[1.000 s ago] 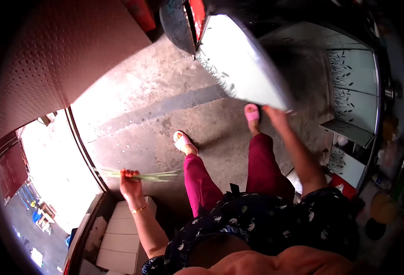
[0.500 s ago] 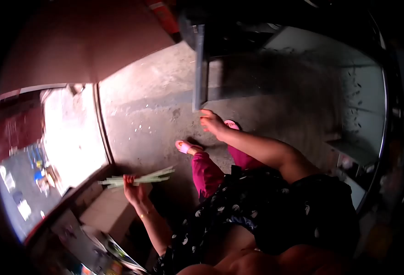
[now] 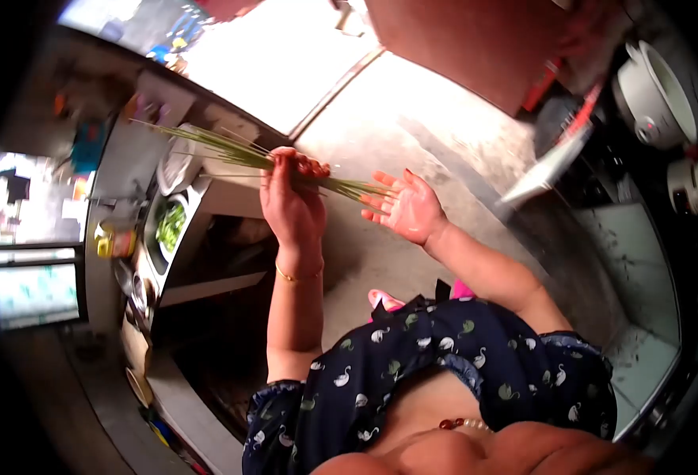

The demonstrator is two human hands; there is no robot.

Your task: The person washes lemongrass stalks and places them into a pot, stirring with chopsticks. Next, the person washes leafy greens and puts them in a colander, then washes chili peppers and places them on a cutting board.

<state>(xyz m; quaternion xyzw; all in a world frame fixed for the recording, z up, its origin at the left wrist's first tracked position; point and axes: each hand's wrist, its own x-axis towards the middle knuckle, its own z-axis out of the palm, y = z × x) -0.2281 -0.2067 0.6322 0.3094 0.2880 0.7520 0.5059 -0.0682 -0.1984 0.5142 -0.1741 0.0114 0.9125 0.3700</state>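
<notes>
My left hand [image 3: 295,198] is closed round a bunch of long thin green stalks [image 3: 226,147], which stick out on both sides of the fist. A gold bracelet [image 3: 300,276] is on the left wrist. My right hand [image 3: 407,207] is open, palm up, with its fingers spread. The right ends of the stalks reach its fingers; whether they touch cannot be made out. Beyond it, at the right, a pale cabinet door [image 3: 545,170] stands ajar.
At the left, a counter [image 3: 186,229] bears a sink or basin with green leaves [image 3: 171,227] and a white bowl-like container [image 3: 179,165]. A white rice cooker [image 3: 656,99] stands at the upper right. A reddish door [image 3: 460,43] is by the bright doorway.
The view has turned towards the counter. My right hand has let go of the cabinet door and come near the stalks, opening its fingers. My left hand still holds the stalks.
</notes>
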